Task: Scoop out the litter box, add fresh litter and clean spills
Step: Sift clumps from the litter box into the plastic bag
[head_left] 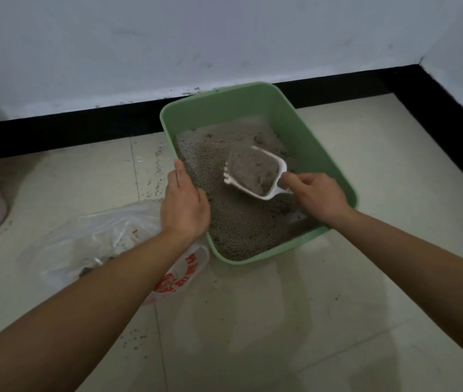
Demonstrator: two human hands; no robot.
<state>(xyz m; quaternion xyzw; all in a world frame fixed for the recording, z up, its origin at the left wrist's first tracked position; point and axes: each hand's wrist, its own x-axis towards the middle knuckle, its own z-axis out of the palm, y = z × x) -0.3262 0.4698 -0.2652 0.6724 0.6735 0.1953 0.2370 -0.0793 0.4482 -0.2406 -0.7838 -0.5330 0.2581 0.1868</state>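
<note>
The right hand [316, 196] is clamped round the handle of the white slotted plastic scoop [255, 175], which is held heaped with grey granules just above the bed of grey clumping litter [238, 230]. The left hand [185, 202] is laid over the near-left rim of the pale green rectangular plastic litter box [318, 154], fingers folded over the edge, so the box is braced on the cream tiled floor [337, 278].

A gentle side-to-side shake is called for here, low over the bed, so loose grains are sifted back through the slots and only clumps are carried off. The load should be kept level on its way left to the crumpled clear plastic bag with red print [105, 239], lying just beside the box. Scattered dark granules [151, 176] are already seen on the tiles beyond the bag; more can be avoided if the scoop is not overfilled.
</note>
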